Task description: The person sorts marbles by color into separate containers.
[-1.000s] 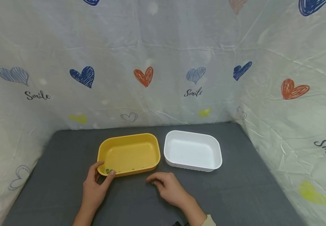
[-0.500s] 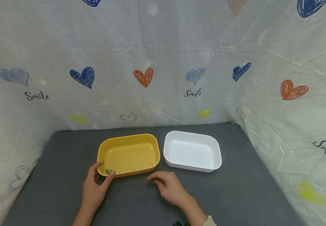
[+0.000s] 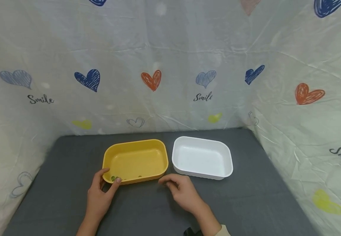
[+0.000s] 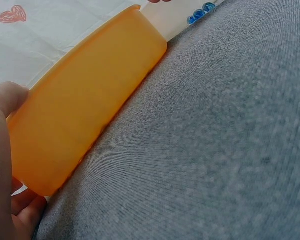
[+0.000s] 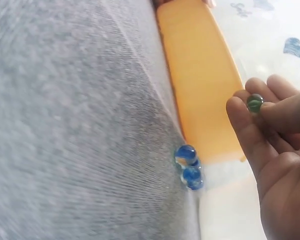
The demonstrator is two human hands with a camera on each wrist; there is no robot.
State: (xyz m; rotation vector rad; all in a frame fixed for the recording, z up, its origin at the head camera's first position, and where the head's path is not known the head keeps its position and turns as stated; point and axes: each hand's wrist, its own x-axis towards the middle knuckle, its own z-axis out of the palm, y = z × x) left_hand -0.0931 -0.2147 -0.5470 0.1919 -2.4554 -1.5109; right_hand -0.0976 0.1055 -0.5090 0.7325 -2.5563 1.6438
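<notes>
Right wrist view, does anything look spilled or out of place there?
Perhaps the blue marbles: they sit loose on the grey cloth outside the yellow tray, though clustered rather than scattered, so not clearly spilled. Nothing looks damaged.

Head view: set high on the near side, faces forward and down; most distant and widest, takes in the left hand (image 3: 98,197), right hand (image 3: 185,194), yellow tray (image 3: 135,160), white tray (image 3: 202,160), grey cloth (image 3: 238,203) and far backdrop (image 3: 174,36). Left wrist view: low, close over the cloth at near left, tilted, faces far and right along the yellow tray's near wall. Right wrist view: also low, rolled sideways, close by the right hand, faces the same wall. Both wrist views share that wall and the blue marbles (image 4: 199,14).
</notes>
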